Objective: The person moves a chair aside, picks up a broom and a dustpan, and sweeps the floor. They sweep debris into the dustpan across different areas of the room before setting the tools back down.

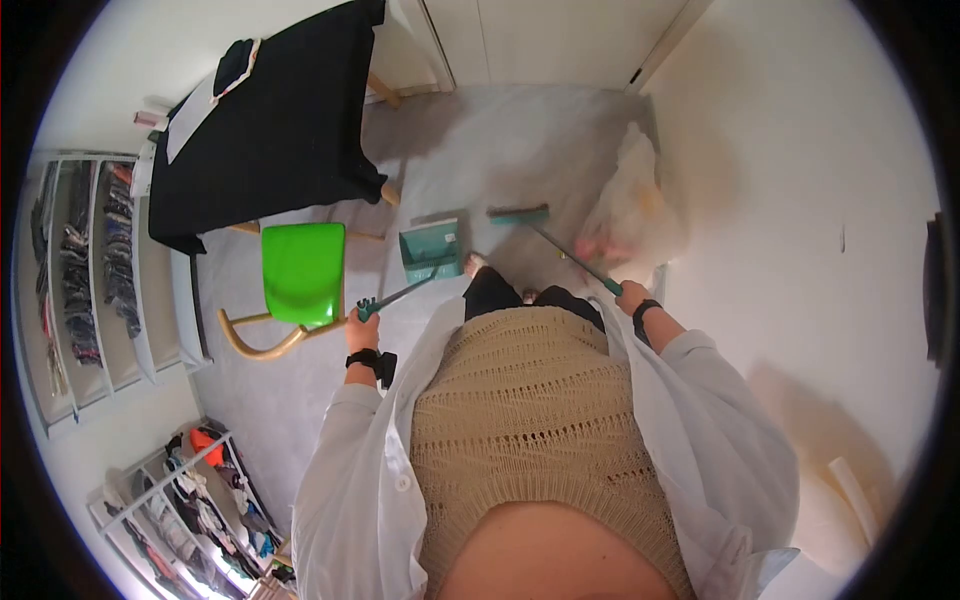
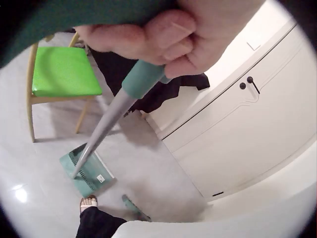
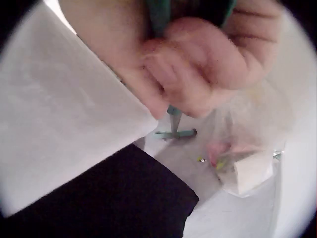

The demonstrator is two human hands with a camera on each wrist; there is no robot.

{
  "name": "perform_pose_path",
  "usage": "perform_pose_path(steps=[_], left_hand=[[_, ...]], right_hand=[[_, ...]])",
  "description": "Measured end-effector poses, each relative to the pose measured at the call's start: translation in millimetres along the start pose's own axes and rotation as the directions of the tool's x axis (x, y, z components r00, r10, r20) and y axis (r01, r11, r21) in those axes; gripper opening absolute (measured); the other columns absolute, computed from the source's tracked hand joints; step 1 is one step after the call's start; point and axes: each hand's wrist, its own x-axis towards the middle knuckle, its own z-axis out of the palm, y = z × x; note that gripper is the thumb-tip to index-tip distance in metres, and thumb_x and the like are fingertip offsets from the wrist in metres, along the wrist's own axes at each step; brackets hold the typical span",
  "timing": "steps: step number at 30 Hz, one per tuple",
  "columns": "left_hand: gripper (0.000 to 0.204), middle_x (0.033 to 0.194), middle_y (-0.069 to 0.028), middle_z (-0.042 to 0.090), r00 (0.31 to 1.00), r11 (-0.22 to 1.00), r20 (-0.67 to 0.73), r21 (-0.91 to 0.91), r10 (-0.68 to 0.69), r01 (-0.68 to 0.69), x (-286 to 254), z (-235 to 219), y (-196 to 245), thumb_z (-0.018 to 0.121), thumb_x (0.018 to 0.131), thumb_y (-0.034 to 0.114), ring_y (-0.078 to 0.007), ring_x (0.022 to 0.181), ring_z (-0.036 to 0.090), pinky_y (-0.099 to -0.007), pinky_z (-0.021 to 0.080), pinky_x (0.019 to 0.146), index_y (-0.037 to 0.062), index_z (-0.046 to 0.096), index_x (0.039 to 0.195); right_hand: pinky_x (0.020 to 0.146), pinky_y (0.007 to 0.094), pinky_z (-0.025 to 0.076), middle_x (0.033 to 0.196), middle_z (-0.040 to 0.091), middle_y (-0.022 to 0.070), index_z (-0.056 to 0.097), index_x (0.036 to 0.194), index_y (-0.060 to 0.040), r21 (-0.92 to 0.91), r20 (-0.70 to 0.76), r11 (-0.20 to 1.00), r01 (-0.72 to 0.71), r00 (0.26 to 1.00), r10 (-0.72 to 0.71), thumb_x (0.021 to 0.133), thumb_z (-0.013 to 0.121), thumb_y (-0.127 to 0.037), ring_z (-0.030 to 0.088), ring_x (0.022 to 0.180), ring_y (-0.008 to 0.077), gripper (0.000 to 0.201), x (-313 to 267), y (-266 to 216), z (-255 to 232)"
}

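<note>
We see the green dustpan (image 1: 425,252) at floor level just beside the left foot, with comb teeth and a white label; what may lie inside is too small to tell. Our left hand (image 1: 362,334) has its fingers curled fully round the dustpan's handle. Our right hand (image 1: 632,297) wraps just as closely round the green broom (image 1: 520,215), its bristle head on the floor ahead. Near that head, against the wall, a translucent plastic bag (image 1: 638,215) holds something pinkish-red and something white. On our left stand a green-seated chair (image 1: 303,275), a black-draped table (image 1: 290,130) and shelves (image 1: 165,275) filled with rows of dark bundles we cannot identify.
</note>
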Motion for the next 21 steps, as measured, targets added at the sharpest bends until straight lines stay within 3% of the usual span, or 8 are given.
perform_pose_path(steps=[3,8,11,12,16,18,19,21], left_hand=[[0.036,0.072,-0.0159,0.061,0.999,0.989,0.028,-0.139,-0.037,0.041,23,1,23,0.062,0.069,0.021,-0.0279,0.057,0.058,-0.0377,0.046,0.055,-0.0020,0.056,0.097],[0.035,0.079,-0.0183,0.062,1.000,0.996,-0.004,-0.089,0.003,-0.004,85,38,-27,0.061,0.069,0.019,-0.0325,0.075,0.060,-0.0398,0.046,0.068,-0.0004,0.058,0.097],[0.025,0.053,-0.0052,0.050,0.992,0.988,-0.051,-0.102,0.115,-0.120,86,47,-30,0.059,0.074,0.014,-0.0142,0.038,0.047,-0.0295,0.038,0.035,-0.0028,0.054,0.091],[0.030,0.054,-0.0054,0.051,0.990,0.988,-0.008,-0.050,0.143,-0.143,87,48,-36,0.058,0.074,0.015,-0.0142,0.038,0.047,-0.0292,0.039,0.036,-0.0028,0.053,0.097],[0.030,0.055,-0.0047,0.052,0.992,0.988,0.088,-0.114,-0.091,0.101,67,39,31,0.058,0.074,0.013,-0.0138,0.040,0.048,-0.0281,0.039,0.037,-0.0017,0.051,0.099],[0.036,0.062,-0.0038,0.053,0.959,0.960,0.147,-0.104,-0.244,0.261,63,34,47,0.058,0.073,0.009,-0.0134,0.044,0.047,-0.0289,0.040,0.042,0.0001,0.053,0.107],[0.038,0.067,-0.0037,0.054,0.971,0.978,0.124,-0.019,-0.204,0.208,69,41,18,0.057,0.075,0.009,-0.0124,0.051,0.049,-0.0274,0.042,0.048,0.0015,0.052,0.112],[0.040,0.074,-0.0046,0.055,0.915,0.928,0.173,-0.014,-0.365,0.373,69,33,62,0.056,0.076,0.009,-0.0125,0.058,0.051,-0.0279,0.044,0.054,0.0018,0.051,0.115]], right_hand=[[0.081,0.0412,0.046,0.096,0.062,0.0164,0.059,0.096,-0.0054,-0.021,-0.032,0.997,0.074,0.997,-0.074,0.075,0.059,-0.023,0.058,0.093,0.0334,0.027,-3,-35,-33],[0.079,0.0452,0.044,0.097,0.061,0.0174,0.057,0.098,-0.0072,-0.080,-0.143,0.976,0.201,0.967,-0.211,0.078,0.055,-0.020,0.057,0.093,0.0349,0.024,51,-113,-71],[0.079,0.0458,0.044,0.100,0.060,0.0186,0.055,0.106,-0.0074,-0.112,-0.019,0.967,0.228,0.973,-0.232,0.080,0.051,-0.016,0.057,0.093,0.0361,0.028,111,-163,-95],[0.079,0.0460,0.044,0.100,0.060,0.0187,0.054,0.106,-0.0072,-0.079,-0.012,0.966,0.245,0.969,-0.246,0.080,0.049,-0.015,0.057,0.092,0.0368,0.028,129,-178,-98],[0.073,0.0450,0.046,0.092,0.062,0.0171,0.055,0.104,-0.0127,-0.150,-0.191,0.911,0.383,0.893,-0.407,0.079,0.049,-0.015,0.059,0.086,0.0350,0.026,219,-232,-96],[0.074,0.0440,0.046,0.092,0.062,0.0173,0.054,0.108,-0.0140,-0.032,-0.109,0.891,0.453,0.885,-0.453,0.079,0.049,-0.016,0.059,0.087,0.0350,0.029,261,-262,-110],[0.074,0.0434,0.046,0.092,0.061,0.0180,0.053,0.110,-0.0138,-0.062,-0.084,0.867,0.494,0.863,-0.498,0.080,0.049,-0.017,0.059,0.087,0.0349,0.030,287,-276,-115],[0.076,0.0429,0.045,0.095,0.061,0.0183,0.054,0.107,-0.0099,0.009,-0.016,0.874,0.486,0.874,-0.486,0.083,0.047,-0.020,0.058,0.090,0.0355,0.028,323,-308,-123]])
